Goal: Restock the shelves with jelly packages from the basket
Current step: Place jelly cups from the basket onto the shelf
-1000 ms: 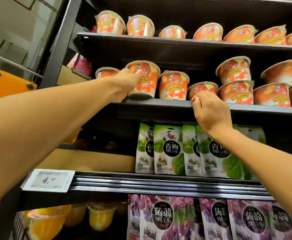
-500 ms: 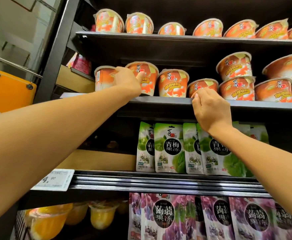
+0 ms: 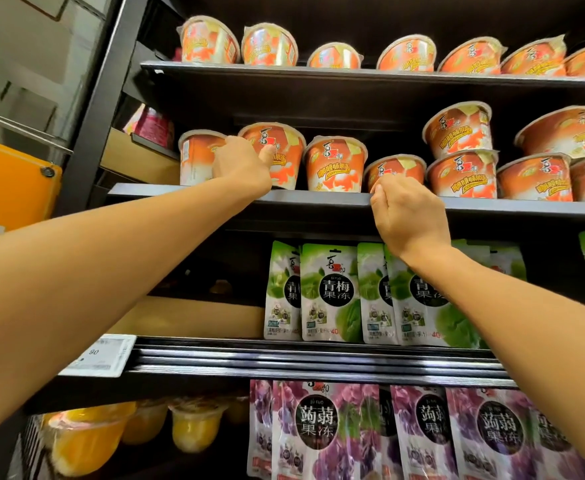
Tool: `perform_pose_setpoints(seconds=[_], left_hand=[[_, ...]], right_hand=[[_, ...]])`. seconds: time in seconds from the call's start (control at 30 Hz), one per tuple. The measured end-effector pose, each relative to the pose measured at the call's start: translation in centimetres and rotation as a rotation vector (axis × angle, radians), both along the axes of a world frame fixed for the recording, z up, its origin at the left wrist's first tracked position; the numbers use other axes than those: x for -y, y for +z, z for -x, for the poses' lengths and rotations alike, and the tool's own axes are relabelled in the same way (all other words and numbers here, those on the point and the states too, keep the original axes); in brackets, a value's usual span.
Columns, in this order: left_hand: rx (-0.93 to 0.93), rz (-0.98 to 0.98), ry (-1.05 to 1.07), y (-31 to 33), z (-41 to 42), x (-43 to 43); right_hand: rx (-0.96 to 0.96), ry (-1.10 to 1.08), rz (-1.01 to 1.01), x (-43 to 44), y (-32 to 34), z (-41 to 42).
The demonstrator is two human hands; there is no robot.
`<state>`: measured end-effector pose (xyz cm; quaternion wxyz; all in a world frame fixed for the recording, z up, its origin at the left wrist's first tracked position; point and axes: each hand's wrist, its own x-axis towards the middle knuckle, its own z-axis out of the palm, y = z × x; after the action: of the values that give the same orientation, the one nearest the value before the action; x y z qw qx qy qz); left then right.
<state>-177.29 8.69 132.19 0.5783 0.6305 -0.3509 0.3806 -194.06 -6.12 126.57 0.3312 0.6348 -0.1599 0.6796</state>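
The jelly cup (image 3: 273,154) in question stands on the middle shelf (image 3: 318,199), near its left end, between a paler cup (image 3: 196,156) on its left and another orange cup (image 3: 335,163) on its right. The left hand (image 3: 241,165) is against its front, thumb on the printed wall and the other fingers reaching into the gap beside the paler cup; whether it really clamps the cup or only pushes it I cannot tell.

The cup looks like a stiff plastic tub with a thin film lid, rather heavy for its size (it is full of jelly), and the glossy wall may be slippery. I would hold it around the wall, low and wide, not by the lid, which can dent or peel.

The right hand (image 3: 408,213) is curled narrow on the shelf edge, in front of a low cup (image 3: 395,168); its fingertips are hidden, so it may pinch something or nothing.

The basket is not in the view. The green pouches (image 3: 329,292) and purple pouches (image 3: 318,427) hang lower, partly covered by the arms, and the price tag (image 3: 100,355) is half cut off.
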Motion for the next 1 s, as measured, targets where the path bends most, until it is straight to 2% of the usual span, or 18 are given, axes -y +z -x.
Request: perform_pose_setpoints(seconds=[0.33, 0.47, 0.57, 0.7, 0.8, 0.9, 1.0], left_hand=[[0.035, 0.09, -0.062, -2.3, 0.1, -2.5], [0.215, 0.188, -0.129, -5.4, 1.4, -4.4], [0.257, 0.124, -0.253, -9.3, 2.5, -5.2], [0.203, 0.011, -0.354, -16.6, 3.9, -5.1], [0.107, -0.093, -0.441, -23.3, 4.8, -4.8], [-0.13, -0.181, -0.561, -31.4, 6.0, -4.6], [-0.353, -0.271, -0.702, -41.2, 8.1, -5.8]], right_hand=[[-0.192, 0.099, -0.25, -1.7, 0.8, 1.3], [-0.188, 0.121, -0.271, -2.4, -0.4, 1.8], [-0.192, 0.055, -0.223, -2.7, -2.8, 2.2], [-0.056, 0.222, -0.309, -4.6, -6.4, 2.4], [0.025, 0.357, -0.388, -6.5, -12.4, 2.3], [-0.119, 0.513, -0.52, -7.8, -22.3, 3.4], [-0.172, 0.531, -0.415, -9.3, -34.2, 6.6]])
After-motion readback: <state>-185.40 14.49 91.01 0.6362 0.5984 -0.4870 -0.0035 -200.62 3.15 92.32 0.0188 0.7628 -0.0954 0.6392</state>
